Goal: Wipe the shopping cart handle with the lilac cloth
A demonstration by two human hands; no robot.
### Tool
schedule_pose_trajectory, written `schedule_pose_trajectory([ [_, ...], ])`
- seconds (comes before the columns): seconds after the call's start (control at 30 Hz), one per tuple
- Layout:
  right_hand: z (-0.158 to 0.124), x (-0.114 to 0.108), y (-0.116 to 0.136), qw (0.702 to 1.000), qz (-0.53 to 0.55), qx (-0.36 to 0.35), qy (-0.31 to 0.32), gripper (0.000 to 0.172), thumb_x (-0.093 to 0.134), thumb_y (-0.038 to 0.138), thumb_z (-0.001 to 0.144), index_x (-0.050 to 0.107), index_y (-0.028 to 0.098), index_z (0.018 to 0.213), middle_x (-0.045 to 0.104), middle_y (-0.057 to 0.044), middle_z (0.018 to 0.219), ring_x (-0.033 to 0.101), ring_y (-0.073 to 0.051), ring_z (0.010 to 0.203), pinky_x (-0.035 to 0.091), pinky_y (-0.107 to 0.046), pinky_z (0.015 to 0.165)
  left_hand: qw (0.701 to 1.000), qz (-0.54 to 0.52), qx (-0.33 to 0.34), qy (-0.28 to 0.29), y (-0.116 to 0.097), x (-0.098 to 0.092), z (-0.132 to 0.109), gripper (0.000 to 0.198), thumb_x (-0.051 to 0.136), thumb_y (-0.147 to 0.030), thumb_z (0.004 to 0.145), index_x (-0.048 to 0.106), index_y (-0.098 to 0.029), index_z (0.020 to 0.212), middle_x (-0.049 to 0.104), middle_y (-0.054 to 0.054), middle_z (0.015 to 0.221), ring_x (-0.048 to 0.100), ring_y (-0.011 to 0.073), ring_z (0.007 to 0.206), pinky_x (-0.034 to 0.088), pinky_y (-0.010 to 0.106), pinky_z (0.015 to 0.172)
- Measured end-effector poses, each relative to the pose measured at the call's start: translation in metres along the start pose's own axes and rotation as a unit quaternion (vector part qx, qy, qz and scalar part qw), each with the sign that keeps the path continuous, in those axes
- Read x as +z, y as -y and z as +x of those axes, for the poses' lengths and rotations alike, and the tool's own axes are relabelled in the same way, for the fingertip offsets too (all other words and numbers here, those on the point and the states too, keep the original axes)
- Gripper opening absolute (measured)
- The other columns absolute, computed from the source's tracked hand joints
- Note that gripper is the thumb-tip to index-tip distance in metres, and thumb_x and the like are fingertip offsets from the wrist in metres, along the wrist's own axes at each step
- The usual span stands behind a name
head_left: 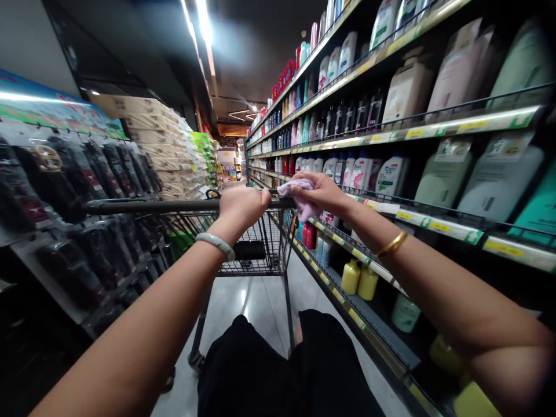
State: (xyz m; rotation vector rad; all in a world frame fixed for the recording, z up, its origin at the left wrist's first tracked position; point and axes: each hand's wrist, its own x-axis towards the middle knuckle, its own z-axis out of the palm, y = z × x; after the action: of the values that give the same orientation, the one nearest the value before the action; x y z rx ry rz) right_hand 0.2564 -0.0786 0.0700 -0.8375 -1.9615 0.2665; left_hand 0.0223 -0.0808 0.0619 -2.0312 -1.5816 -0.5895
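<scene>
My left hand (242, 207) is wrapped round the dark handle bar (143, 205) of a wire shopping cart (256, 243); a pale bangle sits on that wrist. My right hand (319, 192) grips the right end of the same bar and presses a pale pink cloth (299, 197) against it. A gold bangle is on the right wrist. The cart's basket stretches ahead of me down the aisle, with a dark item low inside it.
Shelves of bottles and refill pouches (391, 168) run close along the right, with yellow bottles (359, 279) low down. Hanging dark packets (78, 191) line the left. Stacked cartons (152, 139) stand ahead on the left. The grey floor (256, 307) runs down the narrow aisle.
</scene>
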Motion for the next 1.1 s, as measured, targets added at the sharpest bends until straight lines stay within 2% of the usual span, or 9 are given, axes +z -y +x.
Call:
schedule_pose_trajectory([
  [0.13,0.006,0.017,-0.008,0.998,0.057,0.000,-0.014,0.046,0.076,0.062,0.078,0.073,0.023,0.103,0.073,-0.006,0.103,0.067,-0.022,0.095,0.056,-0.036,0.086,1.000,0.019,-0.022,0.007,0.010,-0.007,-0.005,0.078,0.015,-0.047,0.098,0.082,-0.010,0.103,0.078,0.024,0.104,0.073,0.0383,0.100,0.044,0.041,0.069],
  [0.3,0.017,0.051,-0.032,0.975,0.128,0.075,-0.162,0.045,0.071,0.060,0.079,0.067,0.023,0.103,0.074,-0.007,0.106,0.068,-0.023,0.099,0.056,-0.037,0.090,0.999,0.030,-0.022,0.007,0.017,-0.011,-0.012,0.078,0.014,-0.045,0.098,0.083,-0.011,0.100,0.078,0.023,0.102,0.073,0.0381,0.099,0.041,0.041,0.065],
  [0.5,-0.034,0.105,-0.015,0.937,0.063,0.059,-0.339,0.051,0.040,0.057,0.101,0.054,0.028,0.141,0.065,-0.016,0.136,0.064,-0.030,0.120,0.055,-0.048,0.098,0.998,0.050,-0.046,-0.014,0.022,-0.009,-0.019,0.077,0.014,-0.046,0.098,0.084,-0.017,0.093,0.079,0.019,0.096,0.072,0.0350,0.092,0.034,0.039,0.061],
  [0.6,-0.061,0.143,-0.035,0.908,0.049,0.046,-0.413,0.053,0.046,0.061,0.096,0.056,0.028,0.137,0.064,-0.018,0.135,0.061,-0.033,0.123,0.051,-0.055,0.104,0.996,0.061,-0.057,-0.024,0.023,-0.011,-0.024,0.076,0.014,-0.045,0.098,0.083,-0.015,0.089,0.078,0.018,0.093,0.071,0.0337,0.088,0.028,0.039,0.059],
  [0.7,-0.074,0.172,-0.065,0.870,0.111,0.091,-0.472,0.054,0.057,0.067,0.090,0.062,0.024,0.122,0.067,-0.016,0.124,0.063,-0.032,0.117,0.050,-0.056,0.103,0.994,0.076,-0.075,-0.024,0.023,-0.013,-0.029,0.075,0.014,-0.044,0.098,0.082,-0.013,0.088,0.078,0.018,0.093,0.069,0.0313,0.086,0.025,0.037,0.059],
  [0.8,-0.071,0.173,-0.070,0.846,0.211,0.115,-0.475,0.051,0.056,0.066,0.093,0.062,0.022,0.118,0.070,-0.011,0.114,0.067,-0.024,0.105,0.054,-0.046,0.097,0.992,0.092,-0.086,-0.012,0.024,-0.017,-0.034,0.074,0.013,-0.044,0.098,0.080,-0.013,0.086,0.077,0.017,0.091,0.066,0.0281,0.083,0.023,0.035,0.059],
  [0.97,-0.056,0.150,-0.037,0.859,0.184,-0.007,-0.477,0.037,0.060,0.055,0.098,0.063,0.027,0.122,0.065,-0.007,0.118,0.065,-0.021,0.112,0.052,-0.042,0.104,0.991,0.097,-0.090,-0.003,0.028,-0.020,-0.038,0.074,0.012,-0.047,0.098,0.077,-0.013,0.087,0.073,0.015,0.089,0.060,0.0249,0.081,0.021,0.033,0.061],
  [1.03,-0.060,0.155,-0.041,0.862,0.158,-0.018,-0.481,0.033,0.062,0.052,0.098,0.066,0.027,0.119,0.064,-0.007,0.117,0.064,-0.021,0.112,0.052,-0.042,0.105,0.991,0.095,-0.098,-0.007,0.031,-0.019,-0.039,0.075,0.012,-0.048,0.096,0.078,-0.014,0.091,0.072,0.014,0.087,0.060,0.0255,0.081,0.022,0.032,0.061],
  [1.1,-0.070,0.169,-0.059,0.861,0.155,0.018,-0.484,0.032,0.063,0.051,0.098,0.067,0.025,0.116,0.065,-0.007,0.114,0.064,-0.022,0.109,0.053,-0.041,0.102,0.991,0.088,-0.100,-0.013,0.036,-0.017,-0.039,0.074,0.013,-0.050,0.094,0.078,-0.016,0.093,0.071,0.013,0.086,0.060,0.0268,0.082,0.024,0.033,0.062],
])
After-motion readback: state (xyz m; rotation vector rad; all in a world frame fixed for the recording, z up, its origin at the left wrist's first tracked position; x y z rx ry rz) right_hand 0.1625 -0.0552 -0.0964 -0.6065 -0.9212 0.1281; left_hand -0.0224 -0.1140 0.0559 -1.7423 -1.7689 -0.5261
